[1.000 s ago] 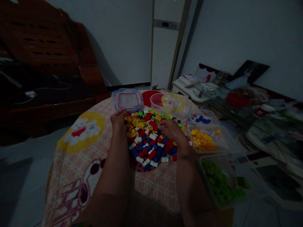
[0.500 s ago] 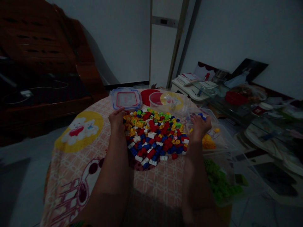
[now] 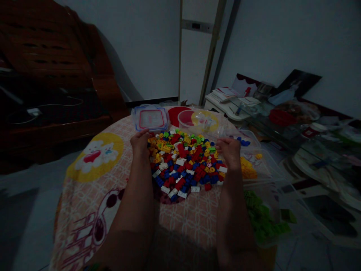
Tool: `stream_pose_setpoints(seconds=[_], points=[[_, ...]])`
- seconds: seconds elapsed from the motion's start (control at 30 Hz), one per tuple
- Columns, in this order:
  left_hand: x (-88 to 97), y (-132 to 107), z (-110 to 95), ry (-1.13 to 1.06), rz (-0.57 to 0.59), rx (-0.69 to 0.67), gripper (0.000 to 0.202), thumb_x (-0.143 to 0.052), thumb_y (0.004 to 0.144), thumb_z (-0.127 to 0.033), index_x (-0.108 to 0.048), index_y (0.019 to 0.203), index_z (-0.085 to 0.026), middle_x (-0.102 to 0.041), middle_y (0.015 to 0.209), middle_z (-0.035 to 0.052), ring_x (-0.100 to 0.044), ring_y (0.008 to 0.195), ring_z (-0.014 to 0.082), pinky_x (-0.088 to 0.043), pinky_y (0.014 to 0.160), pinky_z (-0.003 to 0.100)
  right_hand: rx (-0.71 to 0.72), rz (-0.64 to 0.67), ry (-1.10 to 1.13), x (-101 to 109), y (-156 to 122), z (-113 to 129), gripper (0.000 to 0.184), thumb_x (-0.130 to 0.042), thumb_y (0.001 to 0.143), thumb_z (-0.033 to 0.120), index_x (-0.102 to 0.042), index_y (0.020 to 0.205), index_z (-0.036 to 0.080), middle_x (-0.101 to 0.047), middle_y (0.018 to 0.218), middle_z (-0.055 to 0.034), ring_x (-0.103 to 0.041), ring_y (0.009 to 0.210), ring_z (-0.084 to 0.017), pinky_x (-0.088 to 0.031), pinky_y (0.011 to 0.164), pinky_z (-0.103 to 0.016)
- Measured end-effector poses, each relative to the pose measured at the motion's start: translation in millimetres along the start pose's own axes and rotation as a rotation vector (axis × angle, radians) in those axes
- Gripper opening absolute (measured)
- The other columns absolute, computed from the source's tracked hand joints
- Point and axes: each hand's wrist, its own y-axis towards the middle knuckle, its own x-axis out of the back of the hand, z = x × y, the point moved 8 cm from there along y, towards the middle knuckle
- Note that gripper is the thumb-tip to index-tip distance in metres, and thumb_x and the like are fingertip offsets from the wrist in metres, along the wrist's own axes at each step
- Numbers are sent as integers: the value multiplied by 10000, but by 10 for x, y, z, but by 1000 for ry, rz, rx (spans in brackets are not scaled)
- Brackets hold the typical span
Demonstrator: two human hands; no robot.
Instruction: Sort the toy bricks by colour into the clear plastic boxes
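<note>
A pile of small red, blue, yellow, green and white bricks (image 3: 183, 160) lies in the middle of a round table with a cartoon cloth (image 3: 93, 188). My left hand (image 3: 140, 143) rests at the pile's left edge with its fingers curled down onto the bricks. My right hand (image 3: 229, 150) sits at the pile's right edge, fingers bent, between the pile and a clear tub of yellow bricks (image 3: 249, 167). What either hand holds, if anything, is hidden.
Clear tubs stand along the right: blue bricks (image 3: 243, 142) at the back, green bricks (image 3: 262, 220) at the front. A lid (image 3: 149, 118) and a clear bowl (image 3: 201, 121) lie behind the pile. A cluttered low table (image 3: 282, 116) stands to the right, dark wooden furniture (image 3: 50, 75) to the left.
My right hand went from the middle of the pile out over the tubs of blue and yellow bricks, then came back to the pile's right edge. My left hand stayed put.
</note>
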Motion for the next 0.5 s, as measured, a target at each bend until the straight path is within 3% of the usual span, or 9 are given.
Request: stream_pose_setpoints(seconds=[0.07,0.13,0.3,0.4,0.5], points=[[-6,-9,6,-5,3,13,344,-616,578,-131,-728,904,-128,-674,688,26,-665,662,156,-556,686,282,-18,243,-15,-229,-98,49,192,-604,753,224,-738,830,110,-693,652,-34,-648,553,-164,-521,531,-247],[-12,-26,2,-12,7,23,359,-614,579,-129,-726,920,-125,-683,700,31,-673,674,162,-560,696,291,-3,440,-44,-451,-238,146,144,-617,754,190,-734,808,125,-645,573,6,-590,477,-129,-463,469,-213],[-17,-61,-36,-5,5,15,325,-617,589,-135,-718,898,-119,-679,689,33,-663,648,157,-557,674,287,19,720,-206,-904,-520,265,210,-658,768,167,-767,947,181,-609,538,49,-563,464,-114,-426,464,-201],[-18,-56,-52,8,5,0,312,-610,589,-132,-717,881,-117,-671,682,31,-663,653,157,-551,673,281,66,691,-366,-976,-483,205,250,-690,727,128,-786,942,215,-645,575,36,-614,528,-139,-460,529,-220],[-19,-31,-31,2,2,7,319,-611,593,-131,-719,892,-116,-672,678,33,-661,648,157,-548,659,278,148,488,-457,-826,-306,154,298,-664,742,108,-796,981,228,-732,720,-2,-690,693,-172,-506,669,-244]])
